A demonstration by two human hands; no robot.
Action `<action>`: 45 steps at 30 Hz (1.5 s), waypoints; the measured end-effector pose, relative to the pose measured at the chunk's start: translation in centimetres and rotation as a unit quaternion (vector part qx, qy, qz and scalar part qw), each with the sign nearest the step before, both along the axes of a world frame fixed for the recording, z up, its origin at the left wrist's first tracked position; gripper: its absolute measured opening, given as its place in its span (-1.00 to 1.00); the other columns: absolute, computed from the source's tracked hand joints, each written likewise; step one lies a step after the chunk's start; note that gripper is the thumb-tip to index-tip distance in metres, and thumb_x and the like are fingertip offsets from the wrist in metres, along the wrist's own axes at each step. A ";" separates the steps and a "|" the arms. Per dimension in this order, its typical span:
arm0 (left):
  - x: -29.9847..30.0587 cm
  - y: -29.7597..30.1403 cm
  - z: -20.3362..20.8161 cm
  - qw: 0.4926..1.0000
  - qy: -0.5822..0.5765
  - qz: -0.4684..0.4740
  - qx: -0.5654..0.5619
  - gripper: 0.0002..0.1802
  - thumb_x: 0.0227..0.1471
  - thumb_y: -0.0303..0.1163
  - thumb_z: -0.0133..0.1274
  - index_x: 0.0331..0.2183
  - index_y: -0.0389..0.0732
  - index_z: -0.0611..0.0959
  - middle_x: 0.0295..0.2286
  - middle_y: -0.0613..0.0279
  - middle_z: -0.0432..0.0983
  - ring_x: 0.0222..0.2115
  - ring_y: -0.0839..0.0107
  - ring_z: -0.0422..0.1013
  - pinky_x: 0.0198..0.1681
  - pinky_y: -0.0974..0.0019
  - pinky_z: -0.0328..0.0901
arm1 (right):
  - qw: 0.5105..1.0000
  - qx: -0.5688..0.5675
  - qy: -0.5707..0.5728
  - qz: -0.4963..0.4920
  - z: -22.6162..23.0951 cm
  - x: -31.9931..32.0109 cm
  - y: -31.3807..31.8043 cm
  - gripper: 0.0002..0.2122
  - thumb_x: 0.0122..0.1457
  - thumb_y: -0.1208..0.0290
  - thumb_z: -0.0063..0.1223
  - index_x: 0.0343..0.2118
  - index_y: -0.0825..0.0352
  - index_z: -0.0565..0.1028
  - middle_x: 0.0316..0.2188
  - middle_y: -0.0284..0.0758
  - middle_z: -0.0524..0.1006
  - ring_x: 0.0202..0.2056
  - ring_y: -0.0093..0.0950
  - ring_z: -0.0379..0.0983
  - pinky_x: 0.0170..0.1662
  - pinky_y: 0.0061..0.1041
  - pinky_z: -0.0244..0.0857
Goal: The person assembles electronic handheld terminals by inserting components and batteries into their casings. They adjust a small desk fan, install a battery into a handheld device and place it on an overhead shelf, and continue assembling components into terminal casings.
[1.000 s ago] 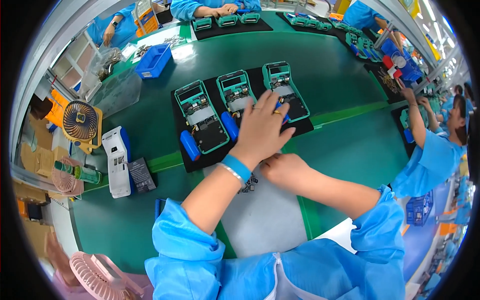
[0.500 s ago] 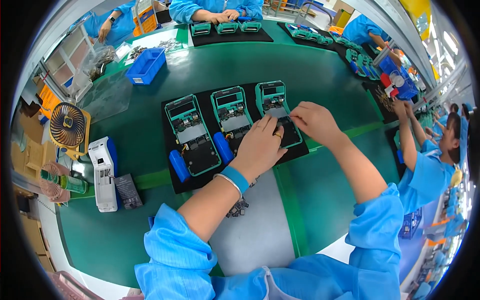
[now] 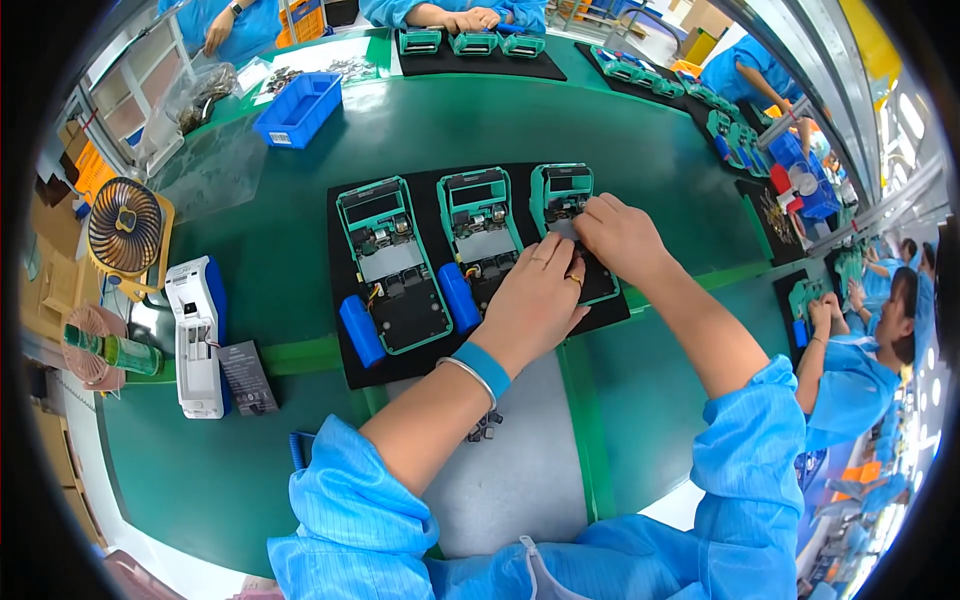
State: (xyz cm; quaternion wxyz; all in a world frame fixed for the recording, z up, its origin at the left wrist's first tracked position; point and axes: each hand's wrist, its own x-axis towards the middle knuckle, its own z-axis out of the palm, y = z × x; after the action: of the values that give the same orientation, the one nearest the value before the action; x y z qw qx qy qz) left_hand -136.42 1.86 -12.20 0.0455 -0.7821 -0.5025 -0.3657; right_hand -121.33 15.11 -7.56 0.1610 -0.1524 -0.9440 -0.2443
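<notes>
Green bench (image 3: 300, 150) fills most of what we see, curved by the lens, with other workers in blue coats along its far and right edges. On it lies a black mat (image 3: 345, 300) carrying three opened teal handheld devices side by side. We have both hands on the right-hand device (image 3: 562, 192), which sits at the mat's right end, close to its edge. Our right hand (image 3: 622, 235) rests on the device's middle, fingers curled down and pinched at something small we cannot make out. Our left hand (image 3: 540, 300) lies over its lower half, fingers bent and pressing flat on the casing, seemingly steadying rather than gripping. The middle device (image 3: 480, 225) is just beside our left hand; the left device (image 3: 385, 260) stands well apart. Bare bench lies open beyond the mat and to its right. Left of the mat stand a white terminal (image 3: 193, 335) and a small fan (image 3: 125, 225), and a blue bin (image 3: 298, 108) sits farther back.
</notes>
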 end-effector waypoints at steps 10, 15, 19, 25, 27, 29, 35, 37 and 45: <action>-0.1 -0.1 -0.2 1.000 -0.006 0.006 0.003 -0.39 -0.17 -0.26 0.31 -0.09 -0.40 0.57 -0.01 -0.08 0.34 0.13 0.04 0.21 0.22 0.10 0.14 | 0.999 -0.001 -0.031 -0.033 0.1 -0.6 -0.8 -0.90 -0.12 0.46 0.14 -0.51 0.25 0.45 -0.48 -0.39 0.35 -0.35 -0.42 0.38 -0.45 -0.47 0.36; 0.0 0.1 -0.4 1.000 -0.011 0.002 0.006 -0.40 -0.18 -0.26 0.31 -0.10 -0.40 0.57 -0.02 -0.08 0.34 0.13 0.04 0.20 0.22 0.10 0.14 | 0.998 -0.001 -0.038 -0.042 0.1 -0.6 -1.0 -0.91 -0.11 0.47 0.12 -0.51 0.26 0.45 -0.47 -0.39 0.36 -0.34 -0.42 0.39 -0.44 -0.47 0.37; 0.0 0.0 -0.2 1.000 -0.010 0.001 0.006 -0.40 -0.18 -0.27 0.31 -0.10 -0.40 0.57 -0.02 -0.08 0.35 0.13 0.04 0.21 0.22 0.11 0.14 | 0.999 0.021 -0.040 -0.029 0.4 -0.7 -0.8 -0.91 -0.14 0.46 0.13 -0.54 0.25 0.44 -0.47 -0.40 0.36 -0.32 -0.46 0.40 -0.47 -0.52 0.38; 0.0 0.0 -0.1 1.000 -0.015 -0.005 -0.001 -0.41 -0.18 -0.27 0.30 -0.10 -0.39 0.57 -0.01 -0.08 0.34 0.14 0.05 0.20 0.23 0.11 0.14 | 0.998 0.034 -0.044 -0.017 0.3 -0.7 -0.4 -0.91 -0.15 0.43 0.13 -0.56 0.22 0.45 -0.46 -0.42 0.39 -0.31 -0.49 0.43 -0.48 -0.55 0.40; -0.1 -0.2 0.1 1.000 -0.006 0.001 -0.020 -0.42 -0.17 -0.27 0.30 -0.10 -0.39 0.58 0.00 -0.08 0.34 0.15 0.04 0.20 0.23 0.12 0.14 | 0.999 0.025 -0.038 -0.023 0.3 -0.6 -0.2 -0.91 -0.15 0.43 0.14 -0.54 0.22 0.45 -0.46 -0.41 0.39 -0.31 -0.48 0.43 -0.47 -0.54 0.41; -0.1 -0.2 0.3 1.000 -0.006 -0.002 -0.025 -0.42 -0.16 -0.27 0.30 -0.10 -0.38 0.58 0.01 -0.09 0.34 0.15 0.04 0.20 0.23 0.12 0.14 | 0.999 0.014 -0.037 -0.022 0.4 -0.4 0.0 -0.89 -0.13 0.43 0.14 -0.48 0.22 0.47 -0.44 -0.42 0.42 -0.28 -0.46 0.45 -0.43 -0.51 0.44; -0.1 0.0 0.3 1.000 0.000 -0.005 -0.029 -0.43 -0.15 -0.27 0.29 -0.09 -0.38 0.58 0.02 -0.10 0.34 0.15 0.03 0.20 0.22 0.12 0.14 | 0.999 -0.024 -0.022 -0.032 0.6 -1.0 0.5 -0.86 -0.11 0.47 0.13 -0.43 0.23 0.46 -0.39 -0.42 0.42 -0.27 -0.42 0.43 -0.38 -0.45 0.42; -0.2 0.1 0.4 1.000 0.004 -0.005 -0.029 -0.43 -0.15 -0.27 0.29 -0.09 -0.38 0.58 0.02 -0.11 0.34 0.15 0.03 0.21 0.22 0.12 0.14 | 0.998 -0.026 -0.019 -0.048 1.0 -0.7 0.3 -0.85 -0.08 0.44 0.14 -0.40 0.23 0.47 -0.39 -0.42 0.43 -0.27 -0.42 0.45 -0.37 -0.47 0.44; 0.0 -0.2 0.7 0.998 0.042 -0.001 -0.049 -0.39 -0.08 -0.21 0.26 -0.01 -0.33 0.54 0.10 -0.14 0.27 0.19 -0.04 0.15 0.24 0.08 0.11 | 0.988 -0.009 -0.039 -0.146 1.2 -1.1 -0.3 -0.84 -0.03 0.42 0.14 -0.34 0.19 0.47 -0.34 -0.40 0.47 -0.21 -0.40 0.48 -0.32 -0.43 0.48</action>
State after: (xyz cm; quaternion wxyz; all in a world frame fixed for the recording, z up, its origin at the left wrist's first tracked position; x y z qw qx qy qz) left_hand -136.41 1.70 -11.49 0.0281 -0.7984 -0.5167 -0.3080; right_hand -122.40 14.85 -6.33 0.0851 -0.2806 -0.9193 -0.2626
